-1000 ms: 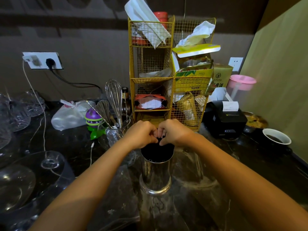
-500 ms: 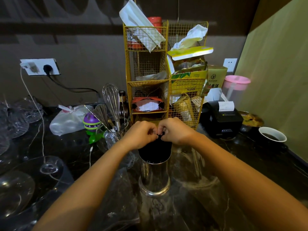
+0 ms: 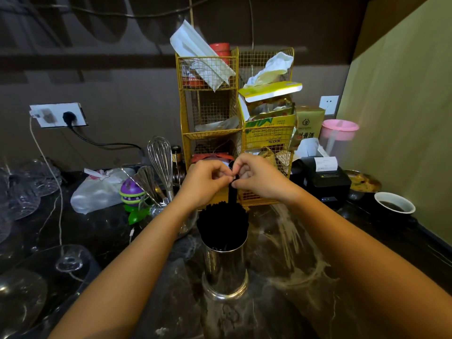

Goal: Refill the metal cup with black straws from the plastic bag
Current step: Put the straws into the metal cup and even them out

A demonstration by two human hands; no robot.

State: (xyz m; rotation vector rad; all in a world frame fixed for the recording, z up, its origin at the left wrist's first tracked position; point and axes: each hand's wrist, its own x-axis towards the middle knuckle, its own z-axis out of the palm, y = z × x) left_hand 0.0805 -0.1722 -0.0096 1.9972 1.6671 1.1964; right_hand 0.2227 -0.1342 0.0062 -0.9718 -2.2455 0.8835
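A shiny metal cup (image 3: 223,267) stands on the dark counter at the centre, packed with black straws (image 3: 221,222) that stick out above its rim. My left hand (image 3: 204,183) and my right hand (image 3: 259,178) meet just above the cup. Both pinch the top of a thin bundle of black straws (image 3: 232,195), which rises higher than the others. Clear plastic film (image 3: 283,231), possibly the bag, lies crumpled on the counter to the right of the cup.
A yellow wire rack (image 3: 210,113) full of packets stands right behind my hands. A whisk (image 3: 160,157) and a white tied bag (image 3: 97,192) are to the left, glassware (image 3: 22,192) at far left. A black receipt printer (image 3: 320,182) and a paper cup of dark liquid (image 3: 394,204) sit right.
Both hands have risen from the cup's rim, drawing a thin bundle of straws up above the others. The cup has not moved.
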